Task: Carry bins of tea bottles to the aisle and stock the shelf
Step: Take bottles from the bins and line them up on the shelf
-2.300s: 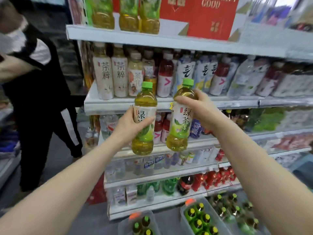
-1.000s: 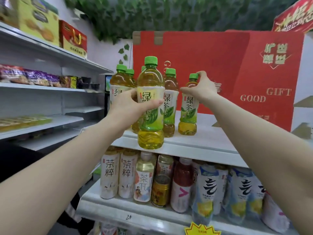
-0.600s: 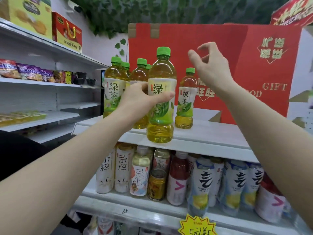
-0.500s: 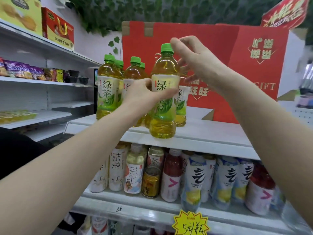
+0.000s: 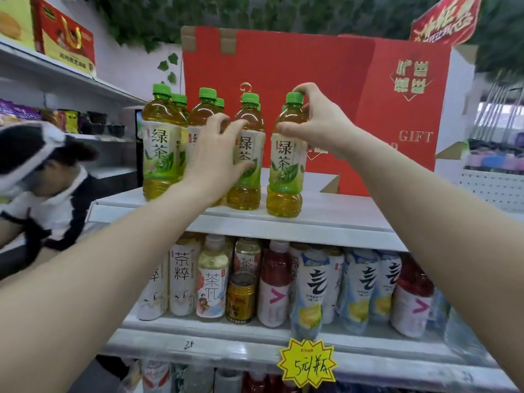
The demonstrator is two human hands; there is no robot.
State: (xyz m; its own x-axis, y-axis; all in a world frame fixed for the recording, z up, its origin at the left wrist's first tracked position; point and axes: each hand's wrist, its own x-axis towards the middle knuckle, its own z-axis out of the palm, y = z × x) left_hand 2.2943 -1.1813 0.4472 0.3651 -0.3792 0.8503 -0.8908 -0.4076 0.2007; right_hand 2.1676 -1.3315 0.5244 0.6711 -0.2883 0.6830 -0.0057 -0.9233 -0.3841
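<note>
Several green-capped green tea bottles stand on the white top shelf [image 5: 326, 222]. My right hand [image 5: 317, 123] pinches the neck of the rightmost bottle [image 5: 285, 165], thumb on its shoulder and a finger over the cap; the bottle stands near the shelf's front edge. My left hand [image 5: 215, 157] rests with spread fingers against the bottle beside it [image 5: 246, 188], thumb across its label, and it hides much of the bottle behind my palm [image 5: 198, 114]. The leftmost bottle [image 5: 160, 154] stands free.
A big red gift box [image 5: 340, 89] stands behind the bottles. The shelf below [image 5: 255, 338] is packed with other drinks and bears a yellow price tag [image 5: 307, 363]. A person in dark clothes [image 5: 42, 180] bends at the left. Snack shelves [image 5: 65, 78] run along the left wall.
The bottle my left hand carried now stands on the shelf and my fingers have loosened. My right hand has come down onto the rightmost bottle's neck. A person has appeared at the left.
</note>
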